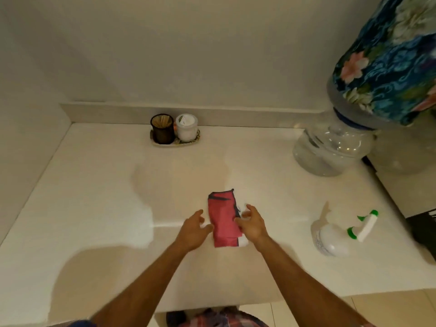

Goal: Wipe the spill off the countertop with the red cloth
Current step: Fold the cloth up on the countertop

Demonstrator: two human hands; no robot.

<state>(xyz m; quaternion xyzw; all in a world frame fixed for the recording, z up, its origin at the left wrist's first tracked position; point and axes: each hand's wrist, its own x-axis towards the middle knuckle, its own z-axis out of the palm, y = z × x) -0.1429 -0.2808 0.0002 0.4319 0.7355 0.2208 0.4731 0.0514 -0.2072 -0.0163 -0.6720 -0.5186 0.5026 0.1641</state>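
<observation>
A folded red cloth (223,220) lies flat on the white countertop (94,208), close to the front edge and roughly in the middle, with a darker stitched border along its far end and a bit of white showing at its right side. The left hand (192,230) sits just beside the cloth's left edge, fingers loosely spread and curled, its thumb at or touching the fabric. The right hand (252,223) is at the cloth's right edge, fingers likewise spread and half curled; neither hand has closed around the cloth (whether the fingertips press on it cannot be told). Beyond the cloth, a faint tan-tinted wet patch (200,178) spreads over the counter toward the back wall. A white spray bottle (335,234) with a green-tipped trigger lies on its side well to the right. At the back, a small tray (174,142) holds a dark toothpick holder (162,128) and a white jar (186,127). A water jug (330,149) under a floral cover (387,62) stands at the far right.
</observation>
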